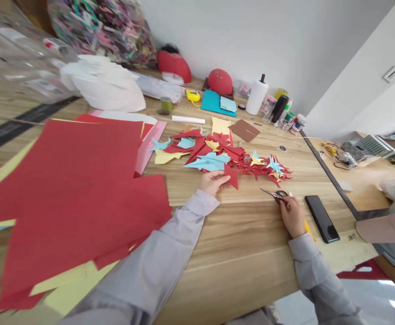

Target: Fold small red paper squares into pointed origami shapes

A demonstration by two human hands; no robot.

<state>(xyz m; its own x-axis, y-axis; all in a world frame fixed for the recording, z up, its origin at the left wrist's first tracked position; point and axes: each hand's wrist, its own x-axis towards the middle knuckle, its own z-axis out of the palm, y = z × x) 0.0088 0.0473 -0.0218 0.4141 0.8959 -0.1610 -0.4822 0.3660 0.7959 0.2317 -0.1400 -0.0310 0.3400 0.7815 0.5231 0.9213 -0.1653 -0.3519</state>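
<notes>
Between the fingers of my left hand (pixel 213 182) is a small piece of red paper (pixel 231 177), pinched at its left side. Just behind it spreads a heap of cut paper scraps (pixel 218 146), mostly red, with light blue and yellow pieces among them. A blue scrap (pixel 208 161) lies right beside my left fingertips. On the right, my right hand (pixel 292 217) has its thumb and fingers closed on the black handles of a pair of scissors (pixel 278 194). The scissors lie low over the table with the blades pointing left.
Large red paper sheets (pixel 82 180) cover the left side of the table. A black phone (pixel 322 218) lies right of my right hand. Along the wall stand a white roll (pixel 257 95), a yellow tape measure (pixel 193 95) and several bottles. A person sits at the far right edge.
</notes>
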